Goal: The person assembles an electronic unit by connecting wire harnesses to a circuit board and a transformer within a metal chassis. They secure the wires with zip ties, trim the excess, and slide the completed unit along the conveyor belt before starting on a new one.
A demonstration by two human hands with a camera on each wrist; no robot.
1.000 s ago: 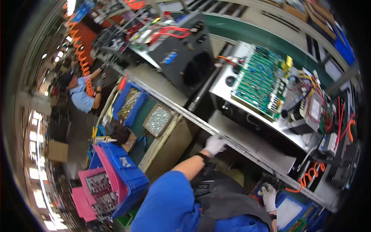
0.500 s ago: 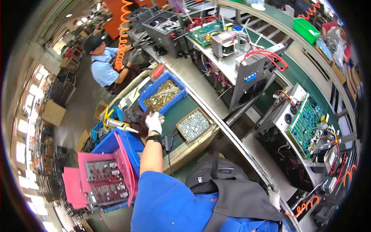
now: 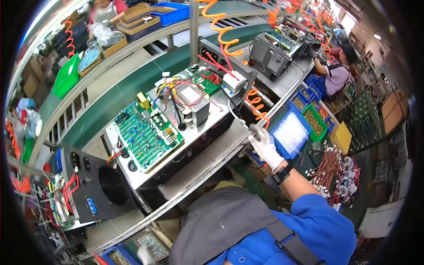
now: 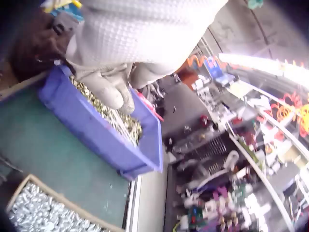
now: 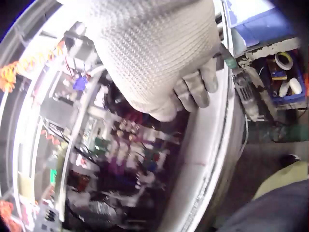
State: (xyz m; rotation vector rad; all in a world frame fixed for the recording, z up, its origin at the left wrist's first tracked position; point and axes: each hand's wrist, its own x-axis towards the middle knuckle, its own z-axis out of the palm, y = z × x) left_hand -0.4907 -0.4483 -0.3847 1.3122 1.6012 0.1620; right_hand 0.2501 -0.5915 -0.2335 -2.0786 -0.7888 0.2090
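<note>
My white-gloved left hand [image 3: 145, 254] is at the lower edge of the head view, beside a box of small silver parts [image 3: 152, 245]. In the left wrist view its fingers [image 4: 108, 92] hang loosely bent, overlapping a blue bin [image 4: 96, 137] of brass-coloured parts, with nothing visible between them. The gloved right hand [image 3: 266, 150] is at the metal rail [image 3: 212, 170] of the conveyor, near a blue bin of white strips [image 3: 290, 132]. Its relaxed fingers [image 5: 200, 92] bend downward over the pale ledge, holding nothing visible. A tool resembling a power screwdriver [image 5: 245, 92] is beside that rail.
An open chassis with a green circuit board [image 3: 148, 134] sits on the conveyor. A dark fan panel [image 3: 95, 181] stands left of it. An orange coiled hose [image 3: 256, 106] hangs near the right hand. Wire bundles [image 3: 331, 168] lie farther right, near a seated person [image 3: 338, 73].
The head view has swung left, then right across the chassis. My left hand has gone from the rail to the parts bins. The right hand has shifted from the lower bins to the rail.
</note>
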